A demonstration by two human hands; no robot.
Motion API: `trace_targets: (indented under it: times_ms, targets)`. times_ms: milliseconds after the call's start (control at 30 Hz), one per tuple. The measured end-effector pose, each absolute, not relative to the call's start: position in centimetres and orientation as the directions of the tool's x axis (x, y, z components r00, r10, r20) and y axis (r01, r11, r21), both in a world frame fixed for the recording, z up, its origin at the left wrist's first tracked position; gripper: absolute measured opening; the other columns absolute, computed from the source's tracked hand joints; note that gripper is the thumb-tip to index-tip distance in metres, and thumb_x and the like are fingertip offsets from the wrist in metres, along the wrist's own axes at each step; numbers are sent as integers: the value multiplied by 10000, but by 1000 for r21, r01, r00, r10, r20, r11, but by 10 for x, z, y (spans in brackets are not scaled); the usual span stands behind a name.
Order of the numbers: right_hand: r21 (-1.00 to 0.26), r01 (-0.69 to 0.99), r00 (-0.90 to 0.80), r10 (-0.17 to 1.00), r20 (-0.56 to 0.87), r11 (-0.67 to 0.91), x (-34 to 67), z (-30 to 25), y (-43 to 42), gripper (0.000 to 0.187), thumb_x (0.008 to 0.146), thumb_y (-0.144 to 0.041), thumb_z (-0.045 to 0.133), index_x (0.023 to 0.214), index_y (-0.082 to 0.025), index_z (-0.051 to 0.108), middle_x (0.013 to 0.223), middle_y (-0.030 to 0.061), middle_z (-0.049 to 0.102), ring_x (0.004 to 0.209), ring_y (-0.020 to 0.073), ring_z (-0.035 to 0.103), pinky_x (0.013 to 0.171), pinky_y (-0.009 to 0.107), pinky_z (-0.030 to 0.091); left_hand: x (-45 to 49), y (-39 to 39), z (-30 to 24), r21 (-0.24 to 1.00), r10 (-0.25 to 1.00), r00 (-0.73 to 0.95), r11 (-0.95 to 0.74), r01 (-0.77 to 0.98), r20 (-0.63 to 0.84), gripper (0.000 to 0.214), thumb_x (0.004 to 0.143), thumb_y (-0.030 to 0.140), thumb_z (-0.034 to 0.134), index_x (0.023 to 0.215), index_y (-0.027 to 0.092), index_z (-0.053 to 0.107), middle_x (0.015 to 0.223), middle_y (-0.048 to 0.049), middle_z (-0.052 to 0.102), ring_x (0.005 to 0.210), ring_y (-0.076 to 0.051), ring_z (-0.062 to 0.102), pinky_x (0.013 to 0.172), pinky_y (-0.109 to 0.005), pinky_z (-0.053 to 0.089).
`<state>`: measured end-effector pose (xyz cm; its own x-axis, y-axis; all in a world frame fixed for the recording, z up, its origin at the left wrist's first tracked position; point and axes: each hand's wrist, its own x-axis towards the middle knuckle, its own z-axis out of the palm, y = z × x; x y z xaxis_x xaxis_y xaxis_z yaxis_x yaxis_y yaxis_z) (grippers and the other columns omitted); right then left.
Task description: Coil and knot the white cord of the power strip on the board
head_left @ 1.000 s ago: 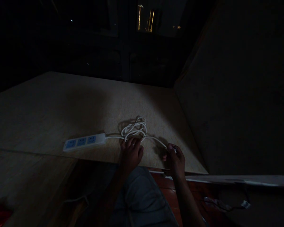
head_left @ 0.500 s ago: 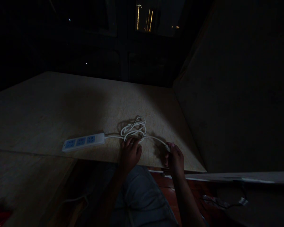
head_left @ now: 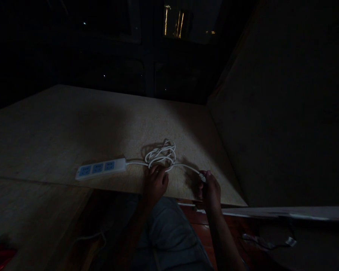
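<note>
A white power strip point(head_left: 101, 169) with blue socket faces lies on the pale tabletop, left of my hands. Its white power cord point(head_left: 160, 154) runs right into a loose, tangled coil. My left hand point(head_left: 154, 183), with a ring on one finger, is at the near edge of the coil, its fingers curled down on the cord; the fingertips are partly hidden. From the coil the cord stretches right to its plug point(head_left: 202, 177). My right hand point(head_left: 211, 190) pinches this plug between thumb and fingers near the right side of the table, and hides most of it.
The table point(head_left: 107, 120) ends at a dark window point(head_left: 186, 22) behind and a tall panel point(head_left: 282, 113) on the right. My legs point(head_left: 169, 233) are under its near edge. A dark cable point(head_left: 271, 246) lies low right; something shiny red point(head_left: 2, 256) sits lower left.
Both hands hold nearly the same places. My right hand has turned slightly with the plug; the power strip and coil lie as before, and the view has shifted a little.
</note>
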<state>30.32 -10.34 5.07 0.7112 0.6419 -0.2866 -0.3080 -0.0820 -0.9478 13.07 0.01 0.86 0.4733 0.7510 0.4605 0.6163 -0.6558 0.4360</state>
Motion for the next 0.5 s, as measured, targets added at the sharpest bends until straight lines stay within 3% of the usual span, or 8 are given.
trace_targets:
  times_ms: [200, 367, 500]
  targets:
    - [-974, -227, 716, 680, -157, 14, 287, 50, -116, 491, 788, -589, 658, 1125, -244, 567, 590, -66, 557, 421, 107, 498, 417, 219, 378, 129, 1, 6, 561, 780, 368, -622, 546, 506, 217, 888, 153, 515, 1035, 213, 664, 1001, -76, 701, 1028, -226, 621, 942, -379, 487]
    - [-990, -4, 715, 693, 94, 138, 280, 59, -121, 404, 846, -442, 653, 1194, -249, 580, 675, -35, 583, 566, 144, 585, 564, 274, 471, 124, -3, 6, 666, 802, 335, -597, 447, 494, 258, 884, 176, 491, 1085, 216, 648, 1038, -78, 693, 1033, -194, 638, 929, -335, 517]
    - [-977, 115, 649, 731, 212, 181, 281, 70, -114, 431, 879, -367, 629, 1285, -248, 547, 749, -8, 630, 664, 167, 628, 654, 310, 504, 121, -5, 6, 763, 815, 302, -573, 299, 494, 309, 845, 144, 480, 1110, 200, 628, 1062, -73, 707, 1038, -183, 653, 935, -323, 519]
